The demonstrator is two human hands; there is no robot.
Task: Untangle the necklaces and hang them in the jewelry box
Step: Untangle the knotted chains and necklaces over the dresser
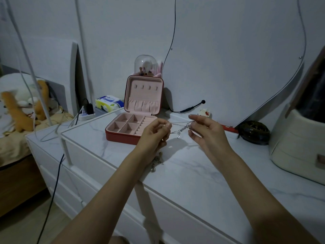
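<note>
A thin silver necklace chain (180,129) is stretched in the air between my two hands, above the white marble dresser top (193,169). My left hand (154,134) pinches its left end, with more tangled chain and beads (156,163) hanging below the wrist down to the surface. My right hand (204,129) pinches the chain's right end between thumb and fingertips. The red jewelry box (123,136) stands open just behind my left hand, its pink lid (143,94) upright with several small hooks and a ruffled pocket.
A glass dome with brushes (145,65) stands behind the box. A tissue pack (109,103) and power strip (86,115) lie to the left. At the right sit a dark round object (254,132) and a cream case (297,143). Cables hang along the wall.
</note>
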